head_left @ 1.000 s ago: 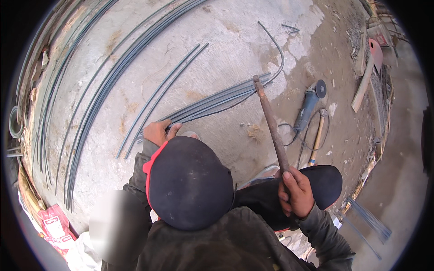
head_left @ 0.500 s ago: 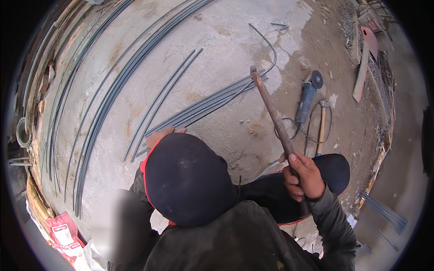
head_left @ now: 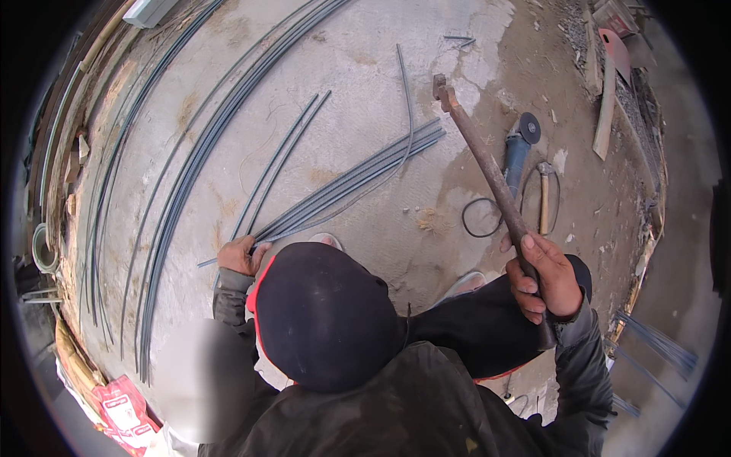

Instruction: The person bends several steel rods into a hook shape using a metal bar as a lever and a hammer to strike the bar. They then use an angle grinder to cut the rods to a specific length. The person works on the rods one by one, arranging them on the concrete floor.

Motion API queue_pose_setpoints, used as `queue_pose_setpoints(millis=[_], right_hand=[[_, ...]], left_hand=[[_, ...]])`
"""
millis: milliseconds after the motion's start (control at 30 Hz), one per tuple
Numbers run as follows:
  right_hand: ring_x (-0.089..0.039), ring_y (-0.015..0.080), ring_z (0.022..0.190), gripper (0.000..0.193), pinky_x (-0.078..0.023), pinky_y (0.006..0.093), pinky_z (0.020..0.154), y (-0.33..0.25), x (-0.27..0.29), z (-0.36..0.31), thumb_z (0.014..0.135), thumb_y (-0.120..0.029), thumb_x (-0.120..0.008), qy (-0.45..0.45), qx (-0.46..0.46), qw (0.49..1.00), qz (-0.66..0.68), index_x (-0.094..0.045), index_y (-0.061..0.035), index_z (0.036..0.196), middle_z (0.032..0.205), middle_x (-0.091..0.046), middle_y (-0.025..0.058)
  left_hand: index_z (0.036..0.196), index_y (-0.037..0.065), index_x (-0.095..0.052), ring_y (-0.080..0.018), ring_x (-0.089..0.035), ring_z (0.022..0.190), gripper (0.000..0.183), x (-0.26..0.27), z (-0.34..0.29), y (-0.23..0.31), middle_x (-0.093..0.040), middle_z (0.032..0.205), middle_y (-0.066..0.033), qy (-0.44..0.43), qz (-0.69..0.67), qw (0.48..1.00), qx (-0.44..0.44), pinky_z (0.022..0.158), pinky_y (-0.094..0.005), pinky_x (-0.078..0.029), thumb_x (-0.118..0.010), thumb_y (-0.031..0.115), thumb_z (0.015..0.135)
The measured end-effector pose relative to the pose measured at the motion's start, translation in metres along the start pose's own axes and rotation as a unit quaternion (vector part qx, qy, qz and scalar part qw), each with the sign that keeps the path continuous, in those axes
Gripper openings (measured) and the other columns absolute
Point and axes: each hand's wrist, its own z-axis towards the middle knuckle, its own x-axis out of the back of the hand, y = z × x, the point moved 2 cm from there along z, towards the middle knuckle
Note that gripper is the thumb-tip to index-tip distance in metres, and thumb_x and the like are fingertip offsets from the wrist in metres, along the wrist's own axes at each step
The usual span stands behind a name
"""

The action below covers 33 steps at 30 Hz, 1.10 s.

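My right hand (head_left: 544, 282) is wrapped round a long, rust-brown rebar bending bar (head_left: 487, 171). It slants up and away to the left, its notched head (head_left: 444, 90) in the air above the floor. Down at the left, my left hand (head_left: 242, 255) grips a rebar rod near its end, which pokes out beyond the fingers. This bent rod (head_left: 412, 107) runs along a bundle of straight rebar (head_left: 346, 181), then curves away at its far end. Two thinner rods (head_left: 283, 156) lie just beyond the left hand. My knees, in dark trousers, are drawn up between the arms.
An angle grinder (head_left: 518, 156) with its cable lies at the right, a wooden-handled hammer (head_left: 544, 199) beside it. Long rebar bundles (head_left: 199, 145) stretch along the left. Boards and gravel (head_left: 636, 99) line the right edge; a red-and-white bag (head_left: 126, 415) is at lower left.
My left hand has moved left and nearer, and the bent rod has shifted with it, its curved end now farther left. My right hand and the bending bar have moved a little right.
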Motion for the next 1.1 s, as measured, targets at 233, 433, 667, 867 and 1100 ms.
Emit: queue_pose_setpoints(millis=[233,433,667,867,1100], right_hand=[[-0.041,0.0079,0.038,0.032,-0.040,0.0260,0.033,0.028,-0.012,0.027,0.110,-0.042,-0.047,-0.014,-0.083,0.996,-0.020,-0.052,-0.0101,0.115,0.062,-0.040,-0.0023],[-0.045,0.0092,0.041,0.033,-0.041,0.0270,0.036,0.033,-0.030,0.034,0.110,-0.040,-0.048,-0.054,-0.083,0.994,-0.044,-0.051,-0.0075,0.114,0.064,-0.044,-0.0007],[-0.039,0.0069,0.039,0.035,-0.036,0.0248,0.035,0.022,-0.024,0.034,0.111,-0.039,-0.044,-0.029,-0.011,0.999,-0.037,-0.054,-0.0063,0.118,0.059,-0.041,-0.0021],[-0.038,0.0069,0.037,0.037,-0.034,0.0244,0.034,-0.015,-0.011,0.063,0.111,-0.041,-0.043,-0.046,-0.019,0.993,-0.104,-0.056,-0.0066,0.116,0.059,-0.041,-0.0032],[-0.042,0.0080,0.041,0.035,-0.036,0.0250,0.037,-0.030,-0.015,0.061,0.110,-0.039,-0.046,-0.045,-0.091,0.981,-0.163,-0.057,-0.0070,0.117,0.063,-0.044,-0.0021]], left_hand=[[0.080,0.005,-0.068,-0.0421,-0.064,0.063,0.058,-0.017,0.016,0.026,-0.062,0.064,-0.0198,-0.129,0.028,0.987,0.087,0.057,-0.0489,-0.047,-0.061,0.060,0.096],[0.081,0.003,-0.068,-0.0436,-0.065,0.066,0.059,-0.027,0.105,0.095,-0.062,0.066,-0.0223,-0.097,-0.102,0.984,0.107,0.059,-0.0511,-0.047,-0.055,0.056,0.101],[0.078,-0.001,-0.064,-0.0445,-0.059,0.063,0.058,-0.001,0.132,0.108,-0.055,0.064,-0.0250,-0.085,-0.122,0.985,0.088,0.059,-0.0495,-0.044,-0.056,0.051,0.103],[0.075,0.000,-0.062,-0.0456,-0.055,0.060,0.059,0.006,0.112,0.099,-0.053,0.062,-0.0242,-0.077,-0.193,0.973,0.103,0.057,-0.0493,-0.043,-0.055,0.052,0.103],[0.075,-0.003,-0.057,-0.0305,-0.038,0.057,0.058,0.006,0.102,0.087,-0.040,0.061,-0.0212,-0.102,-0.244,0.959,0.101,0.056,-0.0453,-0.036,-0.058,0.046,0.104]])
